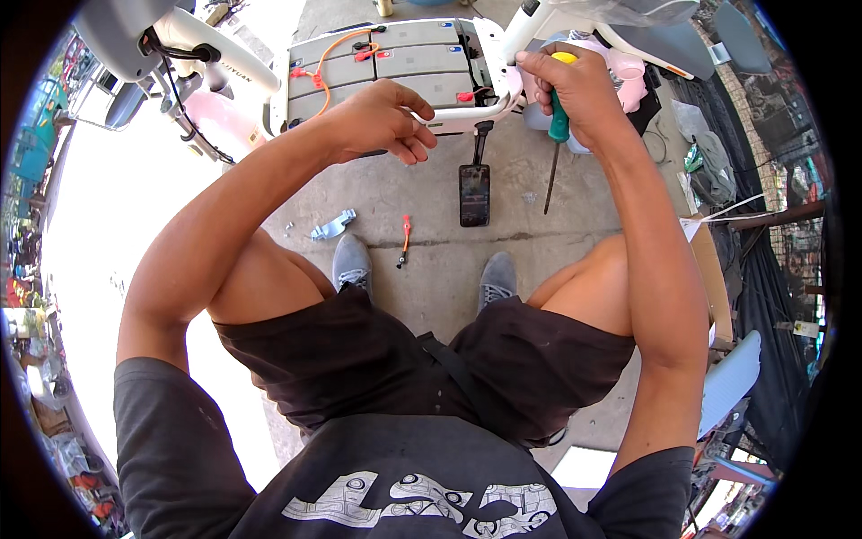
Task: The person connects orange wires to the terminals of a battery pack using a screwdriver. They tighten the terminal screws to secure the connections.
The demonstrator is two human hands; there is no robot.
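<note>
My right hand [582, 87] grips a screwdriver [559, 121] by its green and yellow handle, with the shaft angled down toward the concrete floor. Fingers apart and holding nothing, my left hand [387, 124] hovers over the near edge of an electric scooter's battery bay. Grey batteries [417, 60] fill that bay inside a white frame [465, 116]. Orange cables [326, 50] with red and black terminal covers run across the left batteries. A red terminal cover [465, 97] sits at the near right. Below the frame, a smartphone [475, 195] is on a black holder [481, 138].
A short orange cable [406, 239] and a light-blue plastic piece [333, 225] lie on the floor near my shoes [352, 259]. White scooter parts stand at left [222, 54] and right [532, 30]. A cardboard box [715, 276] is beside my right arm.
</note>
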